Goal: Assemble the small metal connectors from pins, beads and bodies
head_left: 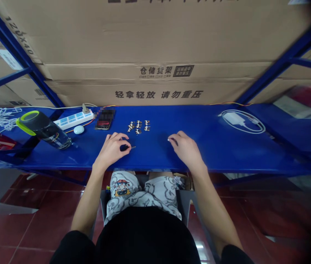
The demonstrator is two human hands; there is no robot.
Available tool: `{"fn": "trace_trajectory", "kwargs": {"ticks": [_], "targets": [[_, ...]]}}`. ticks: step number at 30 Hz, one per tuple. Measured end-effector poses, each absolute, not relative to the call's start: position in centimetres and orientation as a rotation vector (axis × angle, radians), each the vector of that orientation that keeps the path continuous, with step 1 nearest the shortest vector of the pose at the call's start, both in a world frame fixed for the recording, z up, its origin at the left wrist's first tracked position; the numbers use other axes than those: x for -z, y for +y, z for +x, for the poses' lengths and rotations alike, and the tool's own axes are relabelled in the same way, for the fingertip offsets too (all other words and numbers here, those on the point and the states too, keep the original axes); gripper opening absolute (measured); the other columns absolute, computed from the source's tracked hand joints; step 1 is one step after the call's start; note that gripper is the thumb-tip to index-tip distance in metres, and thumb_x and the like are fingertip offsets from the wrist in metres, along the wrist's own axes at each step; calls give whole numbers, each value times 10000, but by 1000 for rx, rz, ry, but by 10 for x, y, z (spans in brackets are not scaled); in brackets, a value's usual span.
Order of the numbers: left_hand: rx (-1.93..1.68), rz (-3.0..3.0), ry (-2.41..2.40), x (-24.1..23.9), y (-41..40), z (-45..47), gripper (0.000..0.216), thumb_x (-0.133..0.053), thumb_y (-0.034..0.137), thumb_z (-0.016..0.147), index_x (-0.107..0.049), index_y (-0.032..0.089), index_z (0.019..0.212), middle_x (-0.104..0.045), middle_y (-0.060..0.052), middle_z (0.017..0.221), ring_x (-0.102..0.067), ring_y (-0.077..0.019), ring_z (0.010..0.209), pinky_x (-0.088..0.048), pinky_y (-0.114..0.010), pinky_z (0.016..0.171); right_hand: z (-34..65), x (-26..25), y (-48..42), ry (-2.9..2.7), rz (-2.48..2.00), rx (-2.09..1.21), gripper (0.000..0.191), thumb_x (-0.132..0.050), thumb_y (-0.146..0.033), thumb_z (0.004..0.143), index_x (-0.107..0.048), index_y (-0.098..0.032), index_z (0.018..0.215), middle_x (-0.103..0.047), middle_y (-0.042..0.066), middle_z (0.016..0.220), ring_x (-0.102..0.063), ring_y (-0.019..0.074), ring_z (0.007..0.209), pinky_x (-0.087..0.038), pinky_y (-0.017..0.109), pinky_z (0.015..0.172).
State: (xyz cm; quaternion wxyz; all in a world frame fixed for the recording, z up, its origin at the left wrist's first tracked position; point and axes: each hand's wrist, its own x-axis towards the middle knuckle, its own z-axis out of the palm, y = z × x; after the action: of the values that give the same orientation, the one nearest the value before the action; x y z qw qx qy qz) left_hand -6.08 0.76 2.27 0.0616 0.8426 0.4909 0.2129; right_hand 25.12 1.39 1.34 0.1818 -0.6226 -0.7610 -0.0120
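My left hand (113, 149) rests on the blue shelf (213, 154), fingers curled around a small screwdriver (127, 147) with a dark handle and a thin metal tip pointing right. My right hand (185, 148) lies on the shelf to the right, fingers bent and close together, with nothing visible in them. Beyond both hands sits a cluster of several small metal parts (138, 126) in rows.
A phone (104, 119), a white power strip (74, 119), a small white oval device (78, 129) and a dark bottle with a green lid (43, 129) sit at the left. A coiled white charger (240, 121) lies at the right. Cardboard boxes (155, 55) stand behind.
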Motion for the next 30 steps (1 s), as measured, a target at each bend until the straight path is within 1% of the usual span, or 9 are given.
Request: {"fn": "trace_trajectory", "kwargs": {"ticks": [4, 7, 10, 13, 17, 19, 25, 30], "targets": [[-643, 2528, 1507, -24, 8, -67, 97, -688, 277, 914, -758, 273, 846, -661, -17, 1228, -558, -255, 1078, -397, -464, 964, 239, -16, 19, -2105, -1724, 101, 348, -402, -246, 1009, -709, -226, 1172, -647, 103, 1021, -650, 213, 774, -425, 322, 601], [-629, 2508, 1512, -25, 8, -70, 84, -684, 293, 914, -744, 265, 862, -664, -25, 1228, -564, -258, 1080, -408, -462, 968, 221, -21, 32, -2203, -1667, 57, 339, -426, -242, 1009, -687, -261, 1223, -661, 93, 1080, -667, 223, 841, -431, 314, 608], [-631, 2486, 1499, -24, 7, -70, 65, -677, 295, 918, -714, 265, 962, -678, -23, 1199, -586, -254, 1074, -415, -466, 991, 204, -26, 49, -2356, -1620, 40, 340, -457, -249, 1001, -653, -261, 1279, -651, 104, 1150, -675, 237, 906, -447, 312, 627], [-657, 2448, 1457, -22, 8, -68, 135, -685, 298, 916, -686, 269, 1048, -698, -13, 1123, -621, -240, 1045, -436, -439, 997, 193, -28, 61, -2450, -1603, 51, 357, -472, -247, 994, -628, -234, 1316, -641, 126, 1196, -677, 246, 936, -471, 324, 664], [-728, 2358, 1394, -19, 10, -65, 123, -663, 275, 934, -695, 259, 1051, -703, -9, 1037, -650, -193, 905, -505, -343, 860, 186, -24, 66, -2477, -1574, 60, 350, -460, -227, 1006, -633, -209, 1310, -641, 134, 1203, -679, 253, 965, -473, 324, 679], [-759, 2336, 1357, -18, 11, -63, 110, -634, 239, 946, -708, 255, 1025, -705, -6, 1020, -654, -178, 881, -511, -321, 831, 185, -21, 68, -2473, -1568, 66, 345, -459, -233, 1014, -632, -207, 1311, -637, 135, 1213, -682, 256, 976, -473, 320, 676], [-787, 2334, 1276, -17, 13, -60, 166, -580, 182, 961, -727, 253, 993, -722, -14, 1034, -669, -183, 940, -520, -325, 857, 181, -17, 79, -2451, -1522, 41, 305, -499, -274, 1016, -661, -190, 1261, -639, 130, 1243, -685, 256, 983, -500, 336, 710], [-804, 2353, 1236, -16, 14, -59, 166, -572, 176, 971, -721, 248, 981, -732, -13, 1036, -670, -192, 982, -514, -341, 900, 180, -15, 83, -2447, -1501, -12, 271, -495, -249, 1023, -724, -201, 1159, -689, 110, 1178, -685, 240, 1005, -507, 328, 758]]}}
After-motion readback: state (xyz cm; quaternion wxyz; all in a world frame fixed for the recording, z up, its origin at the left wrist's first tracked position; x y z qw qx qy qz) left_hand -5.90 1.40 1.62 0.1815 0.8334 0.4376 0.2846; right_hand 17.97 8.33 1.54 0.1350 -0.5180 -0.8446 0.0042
